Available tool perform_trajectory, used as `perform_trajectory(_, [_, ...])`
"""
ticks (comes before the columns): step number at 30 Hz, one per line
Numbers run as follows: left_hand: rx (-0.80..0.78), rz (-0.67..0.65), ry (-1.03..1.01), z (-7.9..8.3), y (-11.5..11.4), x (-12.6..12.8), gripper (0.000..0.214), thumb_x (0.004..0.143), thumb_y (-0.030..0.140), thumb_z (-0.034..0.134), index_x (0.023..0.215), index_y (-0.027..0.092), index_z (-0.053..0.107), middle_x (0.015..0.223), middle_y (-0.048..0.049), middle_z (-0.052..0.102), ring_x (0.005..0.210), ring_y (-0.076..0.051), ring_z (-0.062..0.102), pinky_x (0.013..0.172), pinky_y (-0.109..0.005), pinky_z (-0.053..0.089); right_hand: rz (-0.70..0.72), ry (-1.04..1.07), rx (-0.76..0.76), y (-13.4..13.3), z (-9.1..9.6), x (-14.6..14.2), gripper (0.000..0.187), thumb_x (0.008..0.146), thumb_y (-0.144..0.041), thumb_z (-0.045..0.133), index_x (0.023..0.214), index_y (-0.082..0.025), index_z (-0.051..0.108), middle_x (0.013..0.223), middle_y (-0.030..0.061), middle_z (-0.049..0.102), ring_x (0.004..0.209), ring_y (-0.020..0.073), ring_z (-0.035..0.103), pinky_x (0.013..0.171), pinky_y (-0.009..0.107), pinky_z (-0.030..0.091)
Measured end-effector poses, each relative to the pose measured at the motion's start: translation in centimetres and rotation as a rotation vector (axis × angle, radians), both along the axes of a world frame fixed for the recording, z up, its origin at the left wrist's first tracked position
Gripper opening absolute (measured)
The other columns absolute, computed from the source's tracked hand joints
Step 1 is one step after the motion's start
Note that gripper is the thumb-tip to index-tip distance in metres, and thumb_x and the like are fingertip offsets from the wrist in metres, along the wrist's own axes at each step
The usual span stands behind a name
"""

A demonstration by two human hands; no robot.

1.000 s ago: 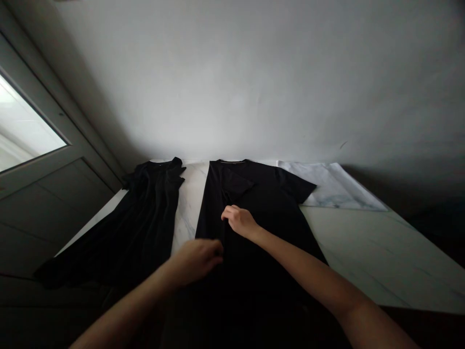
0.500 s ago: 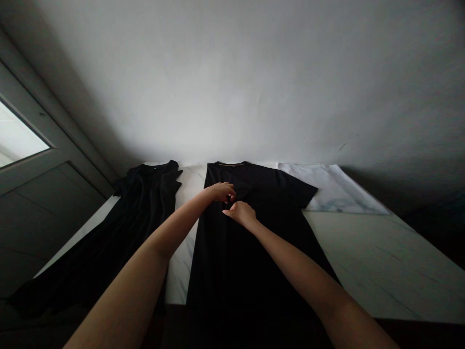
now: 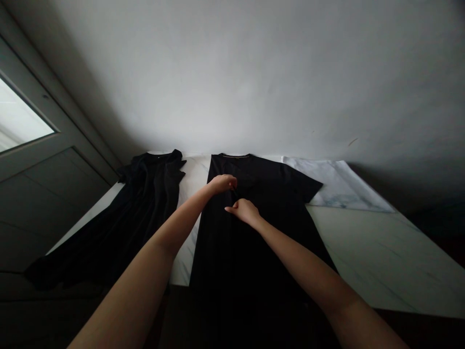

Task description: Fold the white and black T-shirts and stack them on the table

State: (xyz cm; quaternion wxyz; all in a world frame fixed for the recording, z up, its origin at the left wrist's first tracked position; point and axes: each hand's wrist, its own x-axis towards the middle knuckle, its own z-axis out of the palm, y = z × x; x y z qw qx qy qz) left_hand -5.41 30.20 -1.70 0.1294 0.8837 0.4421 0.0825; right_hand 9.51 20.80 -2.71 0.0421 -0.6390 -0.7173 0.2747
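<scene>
A black T-shirt (image 3: 261,228) lies flat on a white marble table (image 3: 381,252), collar toward the wall, its left side folded inward and its right sleeve spread out. My left hand (image 3: 222,184) rests on the folded part near the chest, fingers curled and pinching the fabric. Just below it, my right hand (image 3: 243,211) also presses on the shirt with its fingers closed on the cloth. Both arms reach forward over the shirt's lower half.
A second black garment (image 3: 145,203) lies crumpled along the table's left side. A white cloth (image 3: 337,186) lies at the back right by the wall. A dark door with a bright window (image 3: 22,126) stands on the left.
My left hand went from the shirt's lower left edge up to the chest area and stays there. My right hand has barely moved. The view shifted slightly.
</scene>
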Motion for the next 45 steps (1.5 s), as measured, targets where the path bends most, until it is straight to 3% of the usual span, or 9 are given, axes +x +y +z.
perform_trajectory(4, [0.010,0.043,-0.073,-0.1,-0.5,0.0,0.021,0.078,0.011,0.057,0.093,0.020,0.068,0.096,-0.0006,0.068,0.084,-0.013,0.062,0.072,-0.020,0.046,0.104,0.139,-0.247,-1.8,-0.2,0.2,0.047,0.085,-0.047,0.066,0.051,-0.018,0.055,0.050,0.0004,0.061,0.045,0.0106,0.058,0.050,0.021,0.039])
perform_trajectory(9, [-0.004,0.114,-0.063,0.3,-0.2,0.5,0.023,0.078,0.013,0.058,0.096,0.021,0.069,0.098,-0.0012,0.070,0.086,-0.015,0.063,0.073,-0.022,0.047,0.183,0.268,-0.483,-3.6,0.0,0.9,0.044,0.084,-0.030,0.069,0.048,-0.017,0.048,0.041,-0.0051,0.053,0.035,0.0060,0.048,0.040,0.018,0.032])
perform_trajectory(15, [-0.006,0.110,-0.036,-0.2,0.2,0.8,0.020,0.080,0.018,0.058,0.096,0.022,0.069,0.098,-0.0010,0.070,0.088,-0.016,0.063,0.074,-0.023,0.048,0.188,0.245,-0.498,-4.1,0.5,0.9,0.044,0.088,-0.029,0.065,0.049,-0.018,0.047,0.042,-0.0048,0.054,0.037,0.0071,0.050,0.044,0.018,0.037])
perform_trajectory(19, [-0.018,0.080,-0.039,-0.9,1.0,0.4,0.020,0.085,0.036,0.060,0.094,0.021,0.070,0.094,-0.0001,0.071,0.089,-0.016,0.064,0.077,-0.023,0.048,0.258,0.108,-0.325,-3.9,0.9,1.0,0.043,0.087,-0.045,0.063,0.054,-0.018,0.056,0.049,-0.0005,0.061,0.047,0.0117,0.059,0.050,0.021,0.041])
perform_trajectory(25, [0.193,0.399,-0.006,-0.8,4.4,-2.3,0.029,0.095,0.028,0.044,0.112,0.021,0.066,0.119,-0.0068,0.064,0.111,-0.019,0.057,0.099,-0.031,0.043,-0.007,-0.110,0.295,2.1,1.6,1.6,0.029,0.092,-0.047,0.055,0.088,-0.023,0.070,0.093,0.0062,0.073,0.089,0.0215,0.069,0.072,0.027,0.047])
perform_trajectory(28, [0.219,0.463,0.036,-0.5,7.0,-3.8,0.030,0.093,0.022,0.044,0.115,0.022,0.064,0.125,-0.0092,0.061,0.115,-0.025,0.054,0.098,-0.038,0.044,-0.068,-0.145,0.419,7.2,1.8,1.8,0.021,0.095,-0.037,0.053,0.101,-0.022,0.066,0.109,0.0074,0.068,0.101,0.0202,0.065,0.078,0.027,0.047])
perform_trajectory(34, [0.220,0.440,0.141,-1.0,11.7,-5.0,0.034,0.092,0.016,0.042,0.119,0.026,0.061,0.127,-0.0091,0.061,0.117,-0.027,0.050,0.097,-0.042,0.040,-0.193,-0.284,0.308,14.6,1.8,2.1,0.045,0.086,-0.036,0.068,0.122,-0.010,0.059,0.126,0.0207,0.058,0.119,0.0285,0.055,0.088,0.034,0.047])
perform_trajectory(40, [0.207,0.384,0.233,-2.0,14.8,-5.9,0.029,0.090,0.025,0.051,0.117,0.027,0.060,0.124,-0.0116,0.059,0.121,-0.030,0.046,0.102,-0.049,0.032,-0.125,-0.193,0.095,17.4,1.3,3.3,0.022,0.084,-0.036,0.068,0.097,-0.019,0.072,0.105,0.0098,0.071,0.102,0.0242,0.066,0.078,0.029,0.048])
perform_trajectory(45, [0.191,0.386,0.271,-2.4,16.8,-6.7,0.030,0.091,0.031,0.051,0.119,0.026,0.057,0.128,-0.0128,0.053,0.121,-0.030,0.046,0.100,-0.048,0.033,-0.106,-0.100,0.218,18.1,0.5,3.4,0.017,0.089,-0.030,0.061,0.094,-0.019,0.071,0.098,0.0075,0.073,0.096,0.0208,0.068,0.072,0.025,0.046])
